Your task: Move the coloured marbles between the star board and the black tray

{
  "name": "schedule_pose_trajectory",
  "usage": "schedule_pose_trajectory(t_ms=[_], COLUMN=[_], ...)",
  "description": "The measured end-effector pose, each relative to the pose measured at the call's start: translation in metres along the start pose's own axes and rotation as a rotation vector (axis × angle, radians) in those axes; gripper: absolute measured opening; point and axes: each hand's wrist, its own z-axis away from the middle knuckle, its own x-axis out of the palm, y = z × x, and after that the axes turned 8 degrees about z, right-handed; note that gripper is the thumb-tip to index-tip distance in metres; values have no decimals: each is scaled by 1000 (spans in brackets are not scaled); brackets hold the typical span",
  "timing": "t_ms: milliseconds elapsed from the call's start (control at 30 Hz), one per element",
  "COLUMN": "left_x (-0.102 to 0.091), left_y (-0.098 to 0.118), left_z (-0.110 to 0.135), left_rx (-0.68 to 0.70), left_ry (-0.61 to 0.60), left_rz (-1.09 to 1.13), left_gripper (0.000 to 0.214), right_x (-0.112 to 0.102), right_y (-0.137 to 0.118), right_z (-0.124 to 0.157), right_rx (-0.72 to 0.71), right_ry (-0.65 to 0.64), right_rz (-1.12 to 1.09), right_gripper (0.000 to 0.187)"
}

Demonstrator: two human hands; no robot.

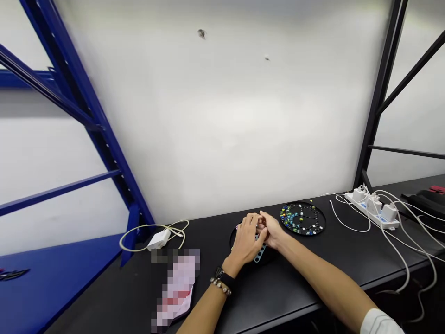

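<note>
Both hands meet above a round black tray [232, 237] on the black table. My left hand [246, 241] is palm down, its fingers stretched out and its thumb reaching toward the other hand. Against it, my right hand [272, 230] has its fingers curled inward; whatever they hold, if anything, is hidden. Below the hands shows part of a pale blue piece [259, 254] with a row of dark round holes. Just to the right lies another round black tray [325, 221], with colourful glass marbles [295, 222] gathered mostly on its left side.
A white power strip [392, 224] with plugged-in chargers and trailing white cables is at the right. On the left are a white adapter [159, 239] with a looped cable and a blurred pinkish flat object [179, 287]. Blue [100, 134] and black [377, 102] frame posts flank the white wall.
</note>
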Motion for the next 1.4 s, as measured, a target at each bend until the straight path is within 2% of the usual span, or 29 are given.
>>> schedule_pose_trajectory(t_ms=[67, 133, 167, 200, 267, 333, 400, 500, 600, 700, 800, 867, 933, 1000, 1133, 1400], left_x=[0, 2, 3, 4, 5, 5, 5, 7, 9, 9, 7, 6, 5, 4, 5, 8], left_y=[-3, -9, -13, -17, -27, -35, -41, -47, -50, -51, -51, -51, -51, -52, -51, -50], left_z=[1, 3, 4, 5, 7, 8, 8, 6, 5, 5, 6, 6, 8, 9, 10, 10], left_rx=[18, -2, -26, -51, -99, -133, -154, -181, -166, -116, -95, -97, -110, -125, -140, -133], left_ry=[-6, -34, -64, -107, -231, -341, -395, -402, -352, -222, -113, -116, -174, -228, -246, -241], left_rz=[23, -3, -32, -62, -100, -103, -99, -118, -162, -237, -300, -286, -230, -170, -135, -136], left_gripper=[42, 49, 51, 53, 58, 65, 71, 74, 68, 54, 40, 36, 42, 49, 49, 48], right_x=[-16, -39, -52, -66, -91, -110, -118, -116, -101, -77, -46, -26, -13, -8, -16, -20], right_y=[-12, -25, -31, -36, -42, -42, -40, -36, -36, -34, -22, -8, 5, 13, 10, 6], right_z=[-5, -9, -10, -11, -13, -14, -16, -16, -13, -3, 10, 18, 22, 23, 20, 19], right_rx=[-209, -422, -475, -457, -333, -223, -180, -199, -279, -467, -687, -774, -769, -719, -646, -627], right_ry=[177, 404, 497, 573, 647, 660, 654, 663, 681, 557, 247, 22, -111, -170, -237, -244], right_rz=[330, 781, 1003, 1192, 1466, 1637, 1740, 1818, 1845, 1804, 1706, 1655, 1623, 1590, 1507, 1517], right_gripper=[43, 43, 42, 42, 39, 34, 30, 28, 29, 31, 29, 29, 28, 30, 31, 26])
